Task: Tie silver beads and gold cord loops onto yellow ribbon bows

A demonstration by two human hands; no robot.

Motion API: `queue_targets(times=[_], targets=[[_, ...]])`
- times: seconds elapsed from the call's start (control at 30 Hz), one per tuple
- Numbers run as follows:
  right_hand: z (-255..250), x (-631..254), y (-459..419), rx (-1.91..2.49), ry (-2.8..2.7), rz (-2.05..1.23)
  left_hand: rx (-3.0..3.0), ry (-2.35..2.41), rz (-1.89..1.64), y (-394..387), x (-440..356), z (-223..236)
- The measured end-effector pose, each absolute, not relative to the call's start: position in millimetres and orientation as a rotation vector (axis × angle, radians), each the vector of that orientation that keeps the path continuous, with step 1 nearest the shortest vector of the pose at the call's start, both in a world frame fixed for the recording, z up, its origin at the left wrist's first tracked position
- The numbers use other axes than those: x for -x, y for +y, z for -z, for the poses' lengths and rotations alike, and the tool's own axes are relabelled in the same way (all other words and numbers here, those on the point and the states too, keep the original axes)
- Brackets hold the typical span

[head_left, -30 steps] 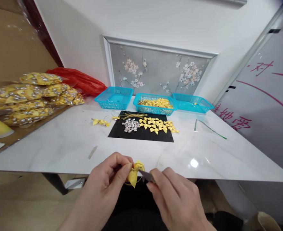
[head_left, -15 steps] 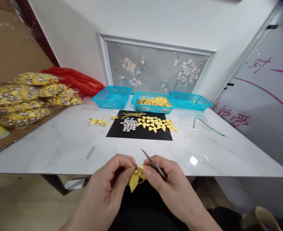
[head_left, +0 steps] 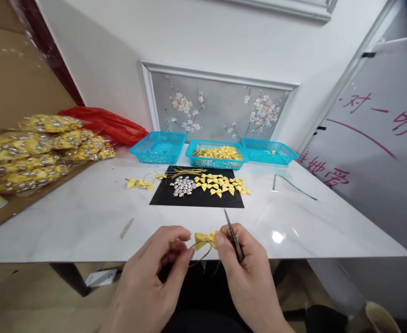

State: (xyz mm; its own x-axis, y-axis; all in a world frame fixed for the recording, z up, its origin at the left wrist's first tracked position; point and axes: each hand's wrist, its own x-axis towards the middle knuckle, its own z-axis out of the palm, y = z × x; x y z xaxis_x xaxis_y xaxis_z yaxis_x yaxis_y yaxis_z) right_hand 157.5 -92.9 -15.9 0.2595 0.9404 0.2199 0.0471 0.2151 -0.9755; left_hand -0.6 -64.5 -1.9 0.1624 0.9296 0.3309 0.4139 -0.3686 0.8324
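Observation:
My right hand (head_left: 246,270) pinches a yellow ribbon bow (head_left: 202,240) by its right side, above the table's front edge. Tucked in the same hand is a slim, pointed metal tool (head_left: 233,235), its tip aimed up and away; whether it is scissors or tweezers I cannot tell. Thin gold cord (head_left: 203,255) hangs from the middle of the bow in a loop. My left hand (head_left: 158,268) has thumb and forefinger closed on one strand of that cord, just left of the bow.
A black mat (head_left: 189,201) carries silver beads (head_left: 183,186), yellow bows (head_left: 220,184) and gold cords (head_left: 192,172). Finished-looking bows (head_left: 139,184) lie left of it. Behind stand blue baskets (head_left: 160,157), the middle one holding yellow pieces. Bagged bows (head_left: 40,152) are piled at far left.
The bow has turned from pointing down to lying sideways, now held by my right hand alone. My left hand has moved off it onto the cord. The view has tilted slightly up.

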Motion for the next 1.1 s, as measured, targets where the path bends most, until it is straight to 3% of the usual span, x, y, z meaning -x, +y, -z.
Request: queue_targets(times=[0.37,0.63,0.87,1.1], targets=[[20.3,-151.1,-94.3,1.134,-1.058,-0.781,-1.129,0.956,-0.849,-56.7,0.7,-16.1],[28.5,-143.1,-96.1,1.082,-1.124,-0.807,-1.308,0.835,-0.867,-54.9,-5.8,-6.0],[31.0,-139.9,-113.3,1.208,-1.174,-0.502,-1.341,0.885,-0.961,-59.9,-5.5,-13.8],[13.8,-141.8,-103.9,1.145,-1.268,-0.732,-1.271,0.875,-0.998,-66.0,-8.8,-10.7]])
